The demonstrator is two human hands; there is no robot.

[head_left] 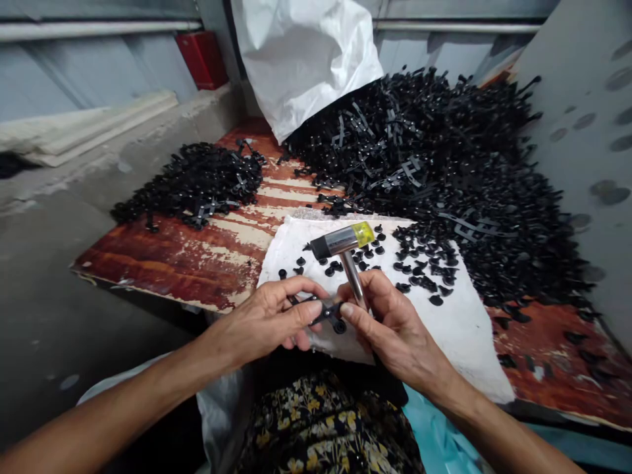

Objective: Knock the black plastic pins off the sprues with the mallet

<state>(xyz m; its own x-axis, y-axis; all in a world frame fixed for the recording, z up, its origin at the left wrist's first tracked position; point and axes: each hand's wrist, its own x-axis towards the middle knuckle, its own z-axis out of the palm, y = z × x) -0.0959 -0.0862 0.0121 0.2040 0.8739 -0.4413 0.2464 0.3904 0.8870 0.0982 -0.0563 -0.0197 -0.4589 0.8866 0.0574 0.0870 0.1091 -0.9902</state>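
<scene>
My left hand (291,313) pinches a black jointed plastic piece (323,312) between thumb and fingers, just over the near edge of the white cloth (459,336). Closed around the metal shaft of a small mallet (343,242) is my right hand (390,316); the mallet's head points up, with one black face and one yellow face. My right thumb and fingertip also touch the right end of the black piece. A round black disc (340,326) shows at its lower side. Small black round caps (429,263) lie scattered on the cloth beyond my hands.
A large heap of black plastic parts (444,145) covers the table's right and back. A smaller heap (197,178) sits at the left on the worn red-brown tabletop (172,257). A white sack (306,52) stands behind, near a red box (201,59). Walls border the table.
</scene>
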